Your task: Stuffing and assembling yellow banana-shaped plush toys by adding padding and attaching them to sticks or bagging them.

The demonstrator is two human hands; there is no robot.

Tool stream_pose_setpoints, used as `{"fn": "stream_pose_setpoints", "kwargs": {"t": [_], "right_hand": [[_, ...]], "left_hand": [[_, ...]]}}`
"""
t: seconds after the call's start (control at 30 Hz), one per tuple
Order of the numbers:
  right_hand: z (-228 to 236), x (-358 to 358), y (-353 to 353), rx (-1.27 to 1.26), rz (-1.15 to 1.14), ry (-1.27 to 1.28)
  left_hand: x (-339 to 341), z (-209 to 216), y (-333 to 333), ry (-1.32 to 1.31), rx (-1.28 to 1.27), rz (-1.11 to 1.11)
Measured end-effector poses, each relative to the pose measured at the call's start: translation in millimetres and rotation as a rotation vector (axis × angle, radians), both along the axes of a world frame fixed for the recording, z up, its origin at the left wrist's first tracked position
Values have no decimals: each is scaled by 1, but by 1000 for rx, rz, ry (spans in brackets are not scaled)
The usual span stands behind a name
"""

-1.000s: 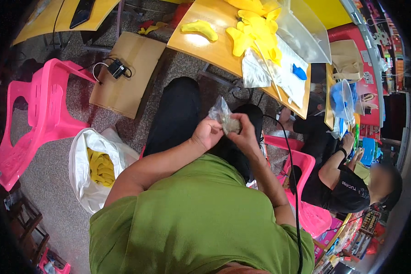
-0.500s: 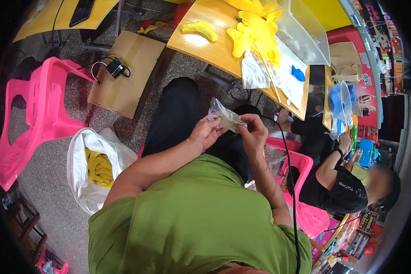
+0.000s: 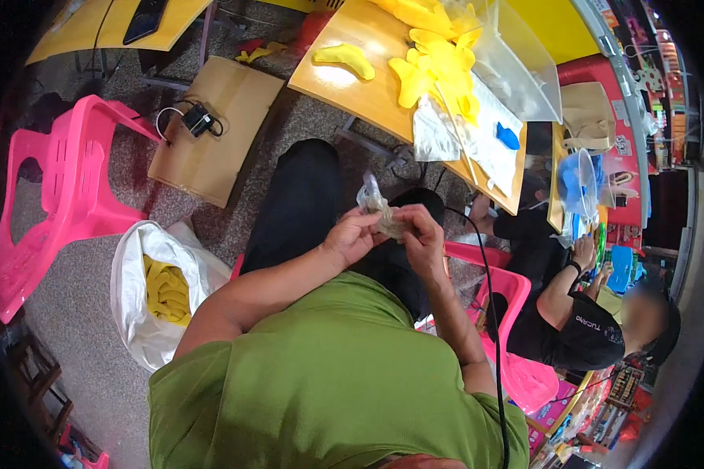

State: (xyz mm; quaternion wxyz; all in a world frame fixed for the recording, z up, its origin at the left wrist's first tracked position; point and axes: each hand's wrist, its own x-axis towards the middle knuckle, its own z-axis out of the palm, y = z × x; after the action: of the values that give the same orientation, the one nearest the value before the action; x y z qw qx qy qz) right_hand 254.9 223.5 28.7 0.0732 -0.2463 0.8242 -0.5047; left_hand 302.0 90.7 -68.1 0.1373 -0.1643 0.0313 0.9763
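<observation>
Left hand [image 3: 350, 238] and right hand [image 3: 421, 236] are together over the lap, both pinching a crumpled clear bag [image 3: 379, 209].

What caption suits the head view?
Both hands, left hand and right hand, hold a small clear plastic bag above the lap.

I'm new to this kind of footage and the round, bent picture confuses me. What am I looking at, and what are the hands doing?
The view comes from a wide camera worn on a person's head, looking down, so edges curve. The green shirt at the bottom is the wearer's own. Their left hand and right hand together hold a small crumpled clear plastic bag above their lap. Ahead stands a wooden table with yellow soft shapes. On the floor at left sits a white bag near a pink chair. Another person sits at right.
</observation>
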Motion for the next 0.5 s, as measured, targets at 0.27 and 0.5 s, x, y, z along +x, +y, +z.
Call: {"fn": "stream_pose_setpoints", "kwargs": {"t": [0.27, 0.5], "right_hand": [[16, 13, 4, 185, 86, 39], [3, 26, 17, 82, -60, 8]], "left_hand": [[-7, 12, -3, -115, -79, 55], [-6, 24, -3, 0, 50, 83]]}}
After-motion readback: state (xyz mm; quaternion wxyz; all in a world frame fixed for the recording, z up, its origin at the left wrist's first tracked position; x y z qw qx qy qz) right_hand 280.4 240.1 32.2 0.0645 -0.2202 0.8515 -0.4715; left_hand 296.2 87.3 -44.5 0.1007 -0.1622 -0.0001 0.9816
